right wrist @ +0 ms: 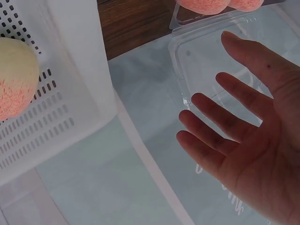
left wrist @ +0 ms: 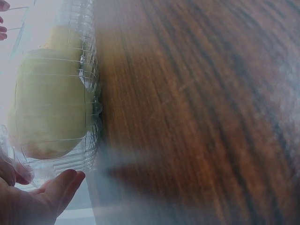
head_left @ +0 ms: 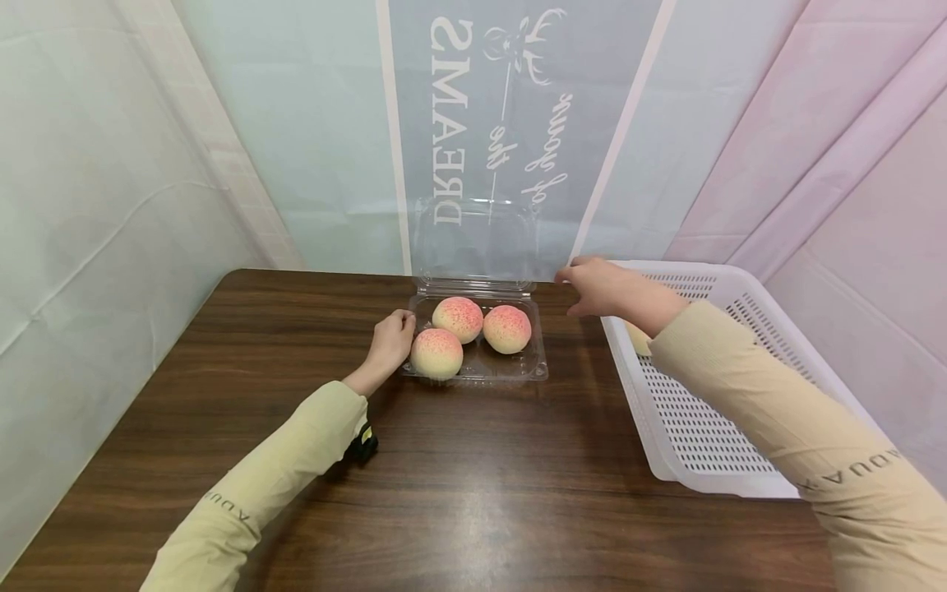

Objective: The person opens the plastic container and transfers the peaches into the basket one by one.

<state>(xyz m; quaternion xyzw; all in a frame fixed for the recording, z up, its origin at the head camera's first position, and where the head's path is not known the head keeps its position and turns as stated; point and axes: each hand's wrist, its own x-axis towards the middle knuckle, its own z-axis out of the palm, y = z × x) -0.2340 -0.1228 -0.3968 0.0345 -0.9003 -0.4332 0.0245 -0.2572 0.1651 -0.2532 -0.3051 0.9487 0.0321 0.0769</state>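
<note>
A clear plastic clamshell box [head_left: 518, 368] lies with its lid [head_left: 473, 242] raised against the backdrop. Inside are three round peaches [head_left: 507, 330], pale yellow with pink-speckled tops. My left hand [head_left: 392, 339] grips the box's left edge; in the left wrist view the thumb [left wrist: 65, 190] and fingers are at the box's end, beside a peach [left wrist: 51, 103] seen through the wall. Between the box and a white basket, my right hand [head_left: 602, 288] hovers with nothing in it. Its fingers are spread in the right wrist view. Another peach [right wrist: 16, 77] sits in the basket [right wrist: 86, 61].
The perforated white basket [head_left: 651, 444] stands on the table's right side, under my right forearm. A dark wooden table [head_left: 473, 477] bears everything. Printed fabric [head_left: 325, 148] hangs right behind its far edge. A black strap device [head_left: 362, 444] shows at my left sleeve.
</note>
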